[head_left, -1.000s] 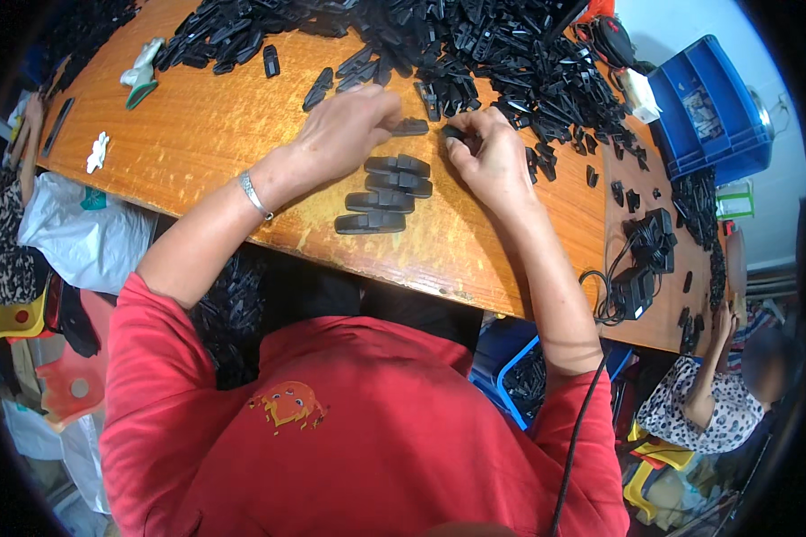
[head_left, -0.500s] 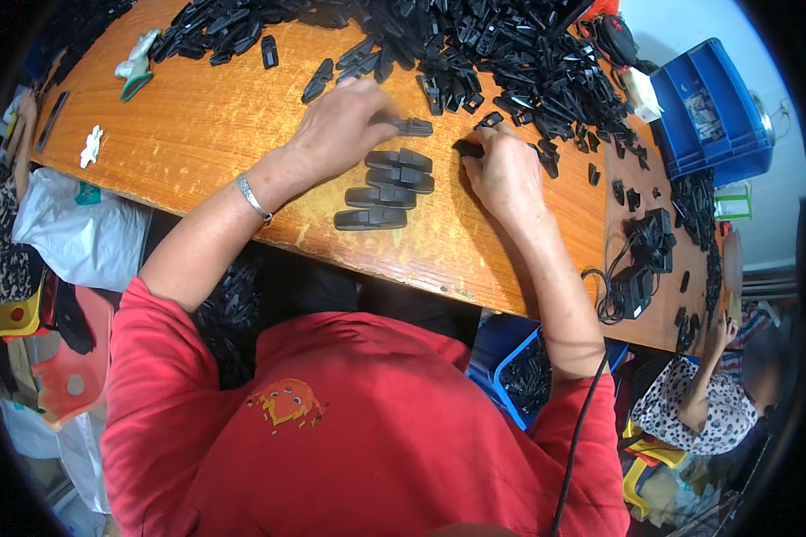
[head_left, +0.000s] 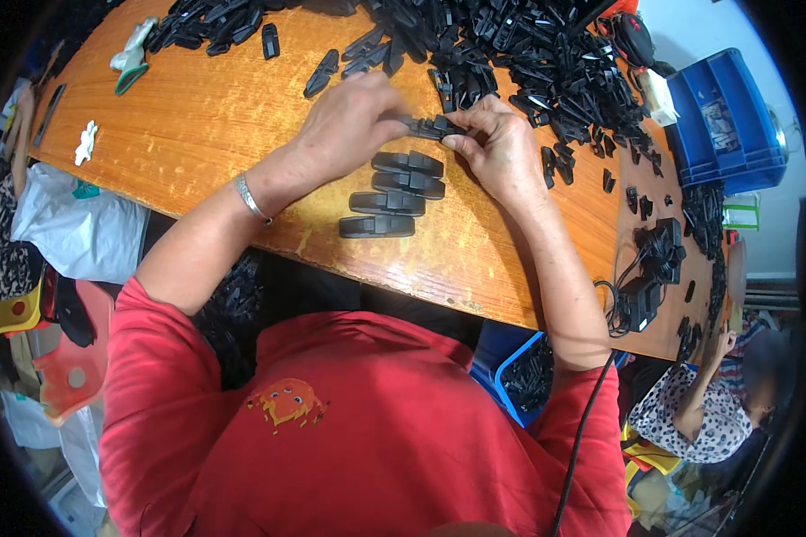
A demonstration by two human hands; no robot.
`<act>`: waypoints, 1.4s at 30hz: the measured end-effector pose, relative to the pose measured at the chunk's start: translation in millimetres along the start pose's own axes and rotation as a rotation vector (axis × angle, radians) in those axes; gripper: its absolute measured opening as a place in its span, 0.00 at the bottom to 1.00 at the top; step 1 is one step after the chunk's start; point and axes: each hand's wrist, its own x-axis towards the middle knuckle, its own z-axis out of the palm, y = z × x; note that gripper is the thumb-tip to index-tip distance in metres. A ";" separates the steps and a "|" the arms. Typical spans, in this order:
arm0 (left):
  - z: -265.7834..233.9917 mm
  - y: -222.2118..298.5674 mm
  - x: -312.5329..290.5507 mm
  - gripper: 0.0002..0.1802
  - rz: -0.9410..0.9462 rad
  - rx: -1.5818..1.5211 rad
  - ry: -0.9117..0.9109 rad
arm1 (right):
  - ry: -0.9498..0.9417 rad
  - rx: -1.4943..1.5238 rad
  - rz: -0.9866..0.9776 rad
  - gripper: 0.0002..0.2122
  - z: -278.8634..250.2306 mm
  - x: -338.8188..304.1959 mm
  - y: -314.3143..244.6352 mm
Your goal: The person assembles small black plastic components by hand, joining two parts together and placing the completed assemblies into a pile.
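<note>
My left hand (head_left: 345, 125) is closed on one end of a long black plastic part (head_left: 425, 128), held at the table surface. At the part's other end, my right hand (head_left: 501, 148) pinches with thumb and fingers; any smaller piece in this pinch blends into the black part. Just nearer to me, several similar black plastic parts (head_left: 387, 204) lie in a staggered column, each with a raised middle. A large heap of loose black plastic parts (head_left: 519, 54) covers the table beyond my hands, and a few singles lie near my left fingers.
A blue bin (head_left: 725, 134) stands at the far right, near a black adapter with cables (head_left: 640, 300). A pale glove (head_left: 134, 58) and small white piece (head_left: 87, 143) lie left. Under the table edge is a blue crate (head_left: 524, 376). Another person (head_left: 698, 416) sits at right.
My right hand has moved left from the loose pieces, and its fingertips now meet the part in my left hand. The left hand stays in nearly the same place.
</note>
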 end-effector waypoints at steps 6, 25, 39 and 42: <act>6.8 6.0 6.3 0.09 0.034 -0.069 0.034 | -0.042 -0.029 -0.216 0.14 7.1 16.1 -1.8; 19.8 -19.2 62.3 0.15 -0.033 0.422 0.096 | 0.174 -0.423 -0.009 0.11 30.3 28.9 -8.6; -16.3 0.2 8.3 0.14 -0.138 0.088 -0.016 | -0.005 -0.297 -0.155 0.09 1.0 -11.6 -7.0; -11.2 0.7 11.9 0.14 -0.143 0.178 -0.074 | -0.002 -0.410 -0.125 0.07 -3.9 -14.1 -2.0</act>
